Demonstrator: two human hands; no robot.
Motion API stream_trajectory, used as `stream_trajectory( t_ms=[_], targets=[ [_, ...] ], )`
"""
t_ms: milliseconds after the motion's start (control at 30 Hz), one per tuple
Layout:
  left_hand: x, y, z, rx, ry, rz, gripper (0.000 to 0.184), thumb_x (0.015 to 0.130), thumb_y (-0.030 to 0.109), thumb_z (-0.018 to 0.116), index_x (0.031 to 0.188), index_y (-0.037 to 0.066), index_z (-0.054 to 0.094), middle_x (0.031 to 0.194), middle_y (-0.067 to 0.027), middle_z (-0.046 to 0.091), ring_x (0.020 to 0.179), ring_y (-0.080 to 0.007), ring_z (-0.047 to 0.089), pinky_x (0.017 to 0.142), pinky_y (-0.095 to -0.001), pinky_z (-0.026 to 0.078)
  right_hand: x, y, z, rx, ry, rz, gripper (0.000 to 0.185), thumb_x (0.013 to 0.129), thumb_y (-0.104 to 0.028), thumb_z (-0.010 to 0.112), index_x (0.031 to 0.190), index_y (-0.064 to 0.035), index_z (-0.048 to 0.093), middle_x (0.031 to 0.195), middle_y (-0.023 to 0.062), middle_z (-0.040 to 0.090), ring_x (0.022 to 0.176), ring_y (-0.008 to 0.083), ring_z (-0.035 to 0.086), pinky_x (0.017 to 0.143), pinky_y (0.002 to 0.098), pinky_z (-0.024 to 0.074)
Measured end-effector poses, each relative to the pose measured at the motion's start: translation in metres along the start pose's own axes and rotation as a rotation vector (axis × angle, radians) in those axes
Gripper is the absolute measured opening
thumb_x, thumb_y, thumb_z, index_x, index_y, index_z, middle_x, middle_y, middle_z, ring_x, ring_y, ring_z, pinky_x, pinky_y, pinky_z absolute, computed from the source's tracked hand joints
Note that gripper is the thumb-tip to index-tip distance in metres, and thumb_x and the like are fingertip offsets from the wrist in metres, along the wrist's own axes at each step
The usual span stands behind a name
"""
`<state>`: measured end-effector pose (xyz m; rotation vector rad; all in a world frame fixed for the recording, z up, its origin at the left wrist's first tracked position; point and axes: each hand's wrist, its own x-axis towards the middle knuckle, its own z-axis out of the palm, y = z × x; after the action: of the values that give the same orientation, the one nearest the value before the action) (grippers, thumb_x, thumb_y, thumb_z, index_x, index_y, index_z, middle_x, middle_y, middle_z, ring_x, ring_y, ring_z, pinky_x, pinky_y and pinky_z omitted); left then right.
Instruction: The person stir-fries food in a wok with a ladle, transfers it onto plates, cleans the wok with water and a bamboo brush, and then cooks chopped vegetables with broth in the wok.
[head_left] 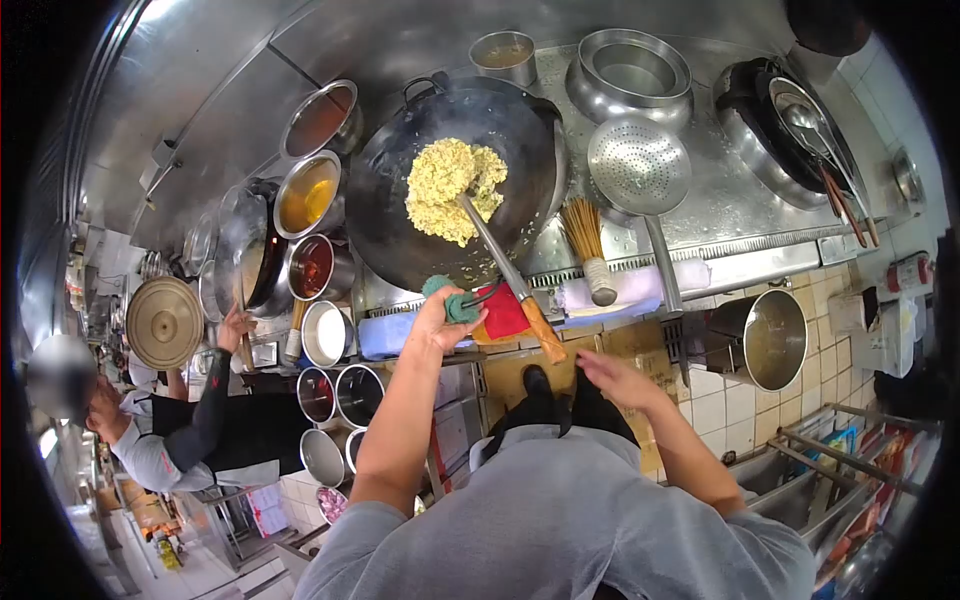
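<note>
While left hand (436,321) grips cloth (453,300) (green), right (612,379) hovers.

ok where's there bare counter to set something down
Bare steel counter shows between the perforated skimmer and the right-hand pan stack. Crowded: left of the wok, where containers stand close, and its near side, by the left hand.

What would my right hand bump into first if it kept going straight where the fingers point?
Your right hand would probably meet the wooden grip of the utensil whose far end sits in the fried rice. Depth is unclear, so it might pass underneath.
</note>
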<state>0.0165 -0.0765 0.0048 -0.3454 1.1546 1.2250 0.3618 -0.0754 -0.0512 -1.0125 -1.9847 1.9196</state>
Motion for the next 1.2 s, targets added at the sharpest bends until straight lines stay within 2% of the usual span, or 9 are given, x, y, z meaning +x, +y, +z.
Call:
stream_trajectory(
  t_ms=[67, 167, 367, 567, 700, 867, 967, 1067, 1200],
  targets=[
    [-0.001, -0.005, -0.001, -0.009, -0.032, 0.069, 0.024, 0.076, 0.006, 0.053, 0.099, 0.001, 0.047, 0.096, -0.0168, 0.055, 0.087, -0.0313, 0.054, 0.083, -0.0472, 0.048, 0.026, -0.068, 0.009, 0.904, -0.053, 0.265, 0.047, 0.091, -0.037, 0.047, 0.132, -0.0148, 0.039, 0.115, 0.0136, 0.058, 0.110, 0.0289, 0.053, 0.087, 0.0410, 0.0443],
    [0.011, -0.015, -0.017, -0.037, -0.136, 0.118, 0.026, 0.076, 0.005, 0.052, 0.100, 0.001, 0.047, 0.097, -0.0163, 0.055, 0.090, -0.0308, 0.054, 0.085, -0.0468, 0.048, 0.066, -0.101, 0.029, 1.357, -0.189, 0.346, 0.042, 0.091, -0.033, 0.048, 0.130, -0.0186, 0.039, 0.099, 0.0094, 0.060, 0.088, 0.0229, 0.060, 0.070, 0.0360, 0.0490],
    [-0.008, -0.008, -0.005, 0.010, -0.113, 0.107, 0.025, 0.082, 0.017, 0.062, 0.101, 0.006, 0.049, 0.099, -0.0116, 0.056, 0.091, -0.0257, 0.055, 0.082, -0.0431, 0.049, 0.090, -0.102, 0.058, 1.294, -0.247, 0.226, 0.036, 0.092, -0.028, 0.048, 0.126, -0.0197, 0.043, 0.067, -0.0026, 0.041, 0.049, 0.0057, 0.037, 0.043, 0.0213, 0.0343],
    [0.019, -0.006, -0.028, -0.038, -0.229, -0.004, 0.017, 0.079, 0.008, 0.053, 0.095, 0.002, 0.049, 0.092, -0.0131, 0.057, 0.084, -0.0265, 0.058, 0.079, -0.0395, 0.051, 0.097, -0.098, 0.072, 1.189, 0.009, 0.246, 0.034, 0.089, -0.017, 0.050, 0.122, -0.0140, 0.046, 0.073, 0.0016, 0.045, 0.048, 0.0069, 0.039, 0.044, 0.0226, 0.0364],
    [0.026, -0.012, -0.037, -0.003, -0.216, 0.040, 0.009, 0.079, 0.013, 0.053, 0.085, 0.007, 0.052, 0.080, -0.0081, 0.057, 0.072, -0.0216, 0.056, 0.071, -0.0357, 0.050, 0.094, -0.107, 0.084, 1.348, -0.229, 0.150, 0.025, 0.090, -0.020, 0.049, 0.114, -0.0136, 0.048, 0.066, -0.0006, 0.044, 0.048, 0.0059, 0.039, 0.043, 0.0218, 0.0355],
    [0.006, -0.026, -0.028, 0.032, -0.214, 0.082, 0.008, 0.079, 0.018, 0.052, 0.077, 0.010, 0.051, 0.072, -0.0042, 0.056, 0.063, -0.0176, 0.054, 0.055, -0.0278, 0.046, 0.072, -0.147, 0.095, 1.150, 0.016, 0.283, 0.014, 0.092, -0.018, 0.048, 0.104, -0.0124, 0.050, 0.061, -0.0043, 0.040, 0.046, 0.0035, 0.037, 0.040, 0.0207, 0.0330],
    [0.024, -0.036, -0.042, -0.011, -0.456, 0.073, 0.008, 0.078, 0.016, 0.051, 0.077, 0.008, 0.052, 0.074, -0.0058, 0.057, 0.066, -0.0192, 0.055, 0.063, -0.0292, 0.048, 0.059, -0.144, 0.087, 1.185, -0.035, 0.214, 0.005, 0.091, -0.015, 0.049, 0.088, -0.0105, 0.047, 0.059, -0.0067, 0.040, 0.046, 0.0021, 0.037, 0.041, 0.0205, 0.0322],
    [-0.037, -0.068, -0.018, 0.160, -0.405, 0.136, 0.010, 0.077, 0.014, 0.049, 0.081, 0.007, 0.054, 0.078, -0.0043, 0.060, 0.070, -0.0162, 0.058, 0.062, -0.0278, 0.048, 0.020, -0.136, 0.079, 1.441, -0.156, 0.279, 0.010, 0.091, -0.016, 0.048, 0.084, -0.0108, 0.045, 0.059, -0.0091, 0.040, 0.046, 0.0006, 0.038, 0.042, 0.0198, 0.0339],
    [-0.060, -0.092, -0.035, 0.329, -0.320, 0.045, 0.012, 0.074, 0.019, 0.057, 0.080, 0.009, 0.052, 0.073, -0.0044, 0.058, 0.065, -0.0157, 0.054, 0.053, -0.0295, 0.045, -0.068, -0.123, 0.079, 1.453, 0.057, 0.136, 0.006, 0.091, -0.017, 0.048, 0.089, -0.0115, 0.045, 0.058, -0.0089, 0.038, 0.045, 0.0008, 0.038, 0.039, 0.0194, 0.0345]
  ],
)
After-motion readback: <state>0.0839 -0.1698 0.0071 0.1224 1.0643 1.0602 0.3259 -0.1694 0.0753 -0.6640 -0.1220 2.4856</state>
